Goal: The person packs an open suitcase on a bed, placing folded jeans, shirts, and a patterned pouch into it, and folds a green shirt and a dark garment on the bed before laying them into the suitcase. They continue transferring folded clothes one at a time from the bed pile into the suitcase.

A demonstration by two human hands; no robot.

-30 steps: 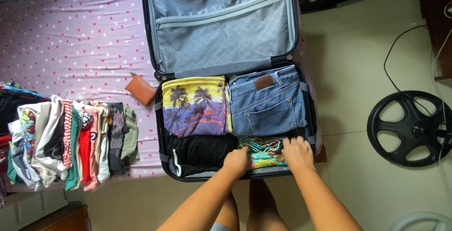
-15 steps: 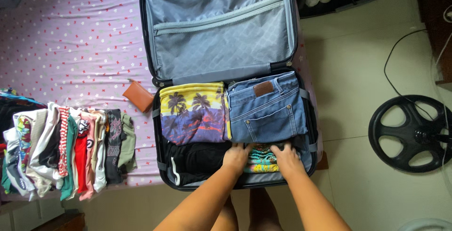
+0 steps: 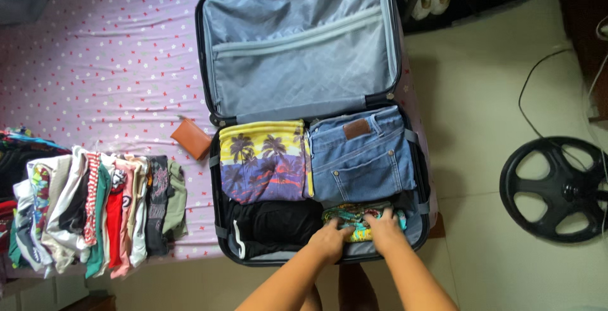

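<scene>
Head view: both hands (image 3: 358, 235) pressing colourful garment (image 3: 358, 221), jeans (image 3: 361, 156) adjacent.

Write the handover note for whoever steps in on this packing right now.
Left hand and right hand: both pressing on the colourful folded garment in the suitcase, near-right corner; whether either has a grip on it is unclear.
Packed: palm-print shirt, jeans, black garment.
Left: row of folded clothes and a brown wallet lie on the bed.
Lid open.
</scene>
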